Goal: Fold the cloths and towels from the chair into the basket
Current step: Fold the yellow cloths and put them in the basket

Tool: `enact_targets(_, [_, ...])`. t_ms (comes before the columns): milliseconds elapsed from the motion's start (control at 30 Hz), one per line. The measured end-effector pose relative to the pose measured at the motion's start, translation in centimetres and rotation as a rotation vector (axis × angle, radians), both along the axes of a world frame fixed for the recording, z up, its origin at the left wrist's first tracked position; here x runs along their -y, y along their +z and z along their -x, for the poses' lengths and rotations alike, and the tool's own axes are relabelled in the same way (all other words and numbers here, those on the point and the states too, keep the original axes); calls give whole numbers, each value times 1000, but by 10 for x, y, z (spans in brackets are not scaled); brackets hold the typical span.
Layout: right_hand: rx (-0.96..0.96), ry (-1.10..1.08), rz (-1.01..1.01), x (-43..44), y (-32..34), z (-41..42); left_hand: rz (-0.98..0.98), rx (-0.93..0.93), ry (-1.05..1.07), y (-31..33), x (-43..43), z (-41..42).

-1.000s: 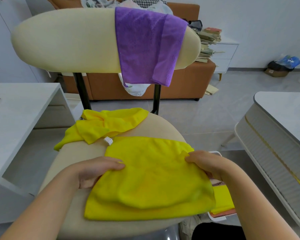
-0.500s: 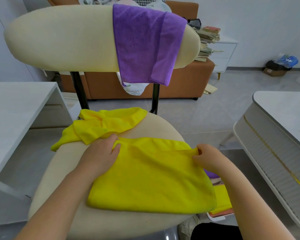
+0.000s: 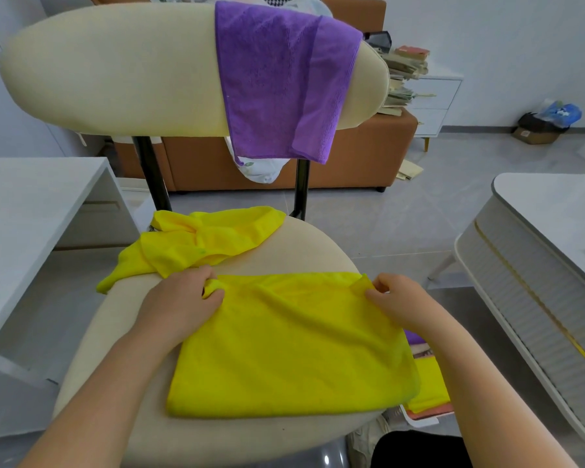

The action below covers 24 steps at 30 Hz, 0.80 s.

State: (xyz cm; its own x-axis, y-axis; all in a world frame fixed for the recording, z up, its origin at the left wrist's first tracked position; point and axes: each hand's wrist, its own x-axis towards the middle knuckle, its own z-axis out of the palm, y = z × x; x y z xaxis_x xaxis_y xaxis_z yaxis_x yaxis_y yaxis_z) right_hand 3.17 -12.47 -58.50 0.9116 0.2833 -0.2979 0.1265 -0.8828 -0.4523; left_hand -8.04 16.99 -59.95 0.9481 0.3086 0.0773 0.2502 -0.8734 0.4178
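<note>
Pinching the far corners of the folded yellow cloth (image 3: 291,349) on the chair seat (image 3: 318,244).
The left hand (image 3: 179,298) and right hand (image 3: 399,298) have slid from its sides to the far edge, thumbs and fingers nipping each corner; one fold looks laid, another probably due.

We see a bright yellow microfibre cloth (image 3: 291,346) folded into a rectangle and lying flat on the seat of the cream padded chair (image 3: 108,69). The left hand (image 3: 179,298) and right hand (image 3: 399,298) pinch its far corners. A second, crumpled yellow cloth (image 3: 200,241) lies at the seat's far left, one end hanging over the edge. A purple terry towel (image 3: 277,86) hangs draped over the right part of the backrest. Low at the near right we make out the white basket (image 3: 419,421), mostly hidden, holding folded yellow and purple fabric.
</note>
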Motion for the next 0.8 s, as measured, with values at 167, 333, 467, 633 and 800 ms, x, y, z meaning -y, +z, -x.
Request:
enact_targets(167, [79, -42, 47, 3, -7, -3, 118, 24, 1, -4, -5, -2])
enact_targets(333, [124, -102, 92, 4, -11, -4, 74, 35, -67, -11, -9, -4])
enact_targets(467, [143, -74, 103, 1, -13, -1, -58, -48, -164, -18, -9, -5])
enact_targets(633, [140, 29, 122, 0, -12, -1, -181, -172, -210, -16, -4, -12])
enact_targets(800, [94, 28, 19, 0, -16, -6, -255, -237, -147, -16, 1, -19])
